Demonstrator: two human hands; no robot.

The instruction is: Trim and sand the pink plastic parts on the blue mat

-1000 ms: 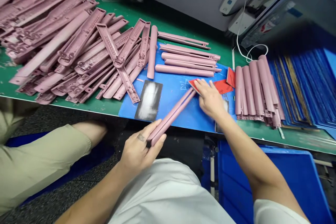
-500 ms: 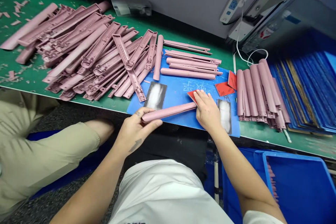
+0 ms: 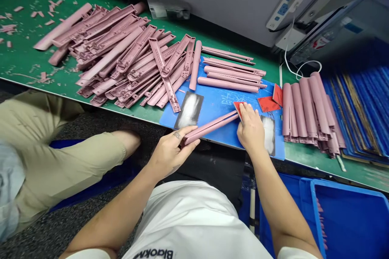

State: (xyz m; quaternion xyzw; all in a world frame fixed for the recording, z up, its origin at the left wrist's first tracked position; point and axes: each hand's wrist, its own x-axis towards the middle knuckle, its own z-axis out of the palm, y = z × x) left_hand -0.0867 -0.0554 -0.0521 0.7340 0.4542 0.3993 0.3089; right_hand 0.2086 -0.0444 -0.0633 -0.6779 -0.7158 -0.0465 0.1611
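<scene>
My left hand (image 3: 170,151) grips the near end of a long pink plastic shell (image 3: 212,125), which lies slanted over the front of the blue mat (image 3: 219,103). My right hand (image 3: 251,129) is closed on a small red sanding pad (image 3: 238,108) and presses it against the shell's far end. More finished pink shells (image 3: 231,77) lie in a row at the back of the mat.
A big heap of pink shells (image 3: 127,64) covers the green bench at left. Another stack of shells (image 3: 306,109) sits right of the mat, beside red pads (image 3: 269,101) and blue sheets (image 3: 361,109). A blue bin (image 3: 349,218) stands below right. Another person's leg (image 3: 60,162) is at left.
The shell has been turned from flat to on edge and its far end lifted slightly. My right hand with the pad stays at the shell's far end. The camera view has shifted left.
</scene>
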